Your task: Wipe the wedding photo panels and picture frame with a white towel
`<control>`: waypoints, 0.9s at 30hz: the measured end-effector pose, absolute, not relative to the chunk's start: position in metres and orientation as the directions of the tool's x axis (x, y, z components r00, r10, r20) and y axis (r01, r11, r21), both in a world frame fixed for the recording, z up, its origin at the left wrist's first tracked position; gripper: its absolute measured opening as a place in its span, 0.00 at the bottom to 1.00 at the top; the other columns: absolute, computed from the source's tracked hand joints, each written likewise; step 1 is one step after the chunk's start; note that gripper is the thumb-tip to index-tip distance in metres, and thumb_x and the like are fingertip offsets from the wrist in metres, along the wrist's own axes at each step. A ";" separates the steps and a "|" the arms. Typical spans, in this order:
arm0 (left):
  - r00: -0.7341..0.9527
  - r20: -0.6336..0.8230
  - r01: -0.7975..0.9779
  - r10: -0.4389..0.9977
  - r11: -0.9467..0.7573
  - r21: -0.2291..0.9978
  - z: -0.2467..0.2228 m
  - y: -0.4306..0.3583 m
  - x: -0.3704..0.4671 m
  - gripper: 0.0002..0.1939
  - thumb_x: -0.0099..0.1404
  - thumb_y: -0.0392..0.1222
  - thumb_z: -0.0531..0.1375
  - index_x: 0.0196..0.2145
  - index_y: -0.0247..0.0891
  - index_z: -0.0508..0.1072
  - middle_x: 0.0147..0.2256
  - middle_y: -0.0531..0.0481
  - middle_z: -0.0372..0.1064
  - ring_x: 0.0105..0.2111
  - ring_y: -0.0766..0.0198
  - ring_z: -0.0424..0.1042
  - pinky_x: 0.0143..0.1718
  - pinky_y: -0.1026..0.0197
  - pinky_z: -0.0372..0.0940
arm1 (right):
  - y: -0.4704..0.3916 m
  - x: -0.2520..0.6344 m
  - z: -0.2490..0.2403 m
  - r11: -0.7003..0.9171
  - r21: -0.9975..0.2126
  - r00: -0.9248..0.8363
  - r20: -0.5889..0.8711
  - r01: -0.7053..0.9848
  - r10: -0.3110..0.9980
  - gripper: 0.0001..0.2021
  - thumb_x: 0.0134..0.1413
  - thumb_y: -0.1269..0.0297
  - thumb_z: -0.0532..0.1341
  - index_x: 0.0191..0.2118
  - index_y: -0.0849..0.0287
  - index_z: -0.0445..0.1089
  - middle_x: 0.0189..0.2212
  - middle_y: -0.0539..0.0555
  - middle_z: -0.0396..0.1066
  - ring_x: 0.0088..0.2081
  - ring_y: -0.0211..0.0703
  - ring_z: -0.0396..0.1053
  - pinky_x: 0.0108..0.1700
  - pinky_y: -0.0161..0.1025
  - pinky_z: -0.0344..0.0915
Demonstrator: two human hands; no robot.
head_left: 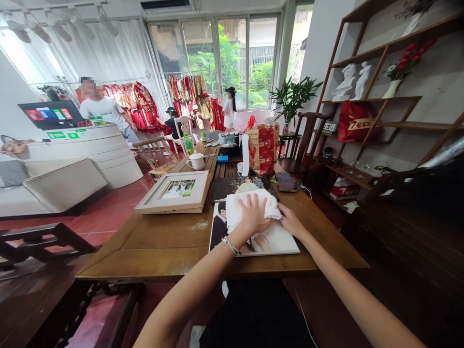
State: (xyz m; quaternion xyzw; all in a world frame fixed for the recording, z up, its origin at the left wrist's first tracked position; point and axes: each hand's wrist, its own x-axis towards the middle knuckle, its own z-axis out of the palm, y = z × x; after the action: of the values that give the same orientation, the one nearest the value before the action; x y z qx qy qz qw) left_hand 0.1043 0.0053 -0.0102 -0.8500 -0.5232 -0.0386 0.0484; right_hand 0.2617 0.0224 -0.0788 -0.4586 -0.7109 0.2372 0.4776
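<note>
A folded white towel (239, 199) lies on a photo panel (286, 244) near the front edge of the wooden table. The panel's picture shows a figure in a dark suit at its left side; the towel and my arm cover much of the rest. My left hand (254, 213) presses flat on the towel with its fingers spread. At the towel's right edge, my right hand (291, 221) grips the cloth between thumb and fingers. A dark picture panel (222, 185) lies just behind, partly under the towel.
Left of my hands, a pale picture frame (147, 204) rests on the wooden table (166, 241). Behind stand a white lidded cup (196, 161), a green-labelled bottle (187, 145) and a red-and-brown paper bag (263, 152). A phone-like device (289, 182) with a cable lies right.
</note>
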 end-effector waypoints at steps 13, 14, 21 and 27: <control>0.594 0.091 0.804 0.799 -0.594 -0.026 -0.016 -0.093 0.086 0.41 0.58 0.59 0.51 0.63 0.40 0.44 0.63 0.36 0.37 0.61 0.36 0.36 0.53 0.31 0.39 | 0.029 0.269 -0.087 0.472 -0.769 -0.131 0.464 0.431 0.876 0.17 0.51 0.62 0.53 0.45 0.56 0.72 0.51 0.56 0.68 0.55 0.49 0.62 0.59 0.52 0.54; 0.575 0.087 0.818 0.814 -0.575 -0.027 -0.015 -0.084 0.088 0.40 0.58 0.59 0.51 0.63 0.41 0.45 0.63 0.36 0.39 0.60 0.36 0.37 0.53 0.31 0.40 | 0.028 0.268 -0.086 0.466 -0.774 -0.117 0.464 0.429 0.878 0.17 0.51 0.63 0.53 0.46 0.56 0.72 0.51 0.56 0.68 0.55 0.49 0.62 0.59 0.51 0.54; 0.496 0.100 0.869 0.863 -0.491 -0.065 -0.007 0.009 0.097 0.34 0.62 0.55 0.49 0.62 0.41 0.48 0.62 0.37 0.43 0.60 0.38 0.42 0.52 0.33 0.44 | 0.020 0.264 -0.077 0.481 -0.727 -0.064 0.520 0.491 0.852 0.20 0.49 0.71 0.51 0.49 0.55 0.68 0.49 0.55 0.69 0.49 0.47 0.66 0.52 0.47 0.61; 0.535 0.117 0.845 0.837 -0.531 -0.068 -0.014 -0.017 0.094 0.35 0.61 0.55 0.50 0.62 0.40 0.48 0.62 0.36 0.40 0.60 0.38 0.40 0.52 0.33 0.43 | 0.021 0.265 -0.079 0.493 -0.706 -0.109 0.515 0.508 0.850 0.22 0.44 0.72 0.53 0.47 0.55 0.69 0.49 0.55 0.68 0.50 0.49 0.65 0.53 0.47 0.60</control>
State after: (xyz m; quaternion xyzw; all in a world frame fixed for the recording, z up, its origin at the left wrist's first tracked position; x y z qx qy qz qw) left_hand 0.0938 -0.0169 -0.0141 -0.8741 -0.4810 -0.0349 0.0579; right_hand 0.2648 0.0212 -0.0788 -0.4700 -0.7226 0.1806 0.4737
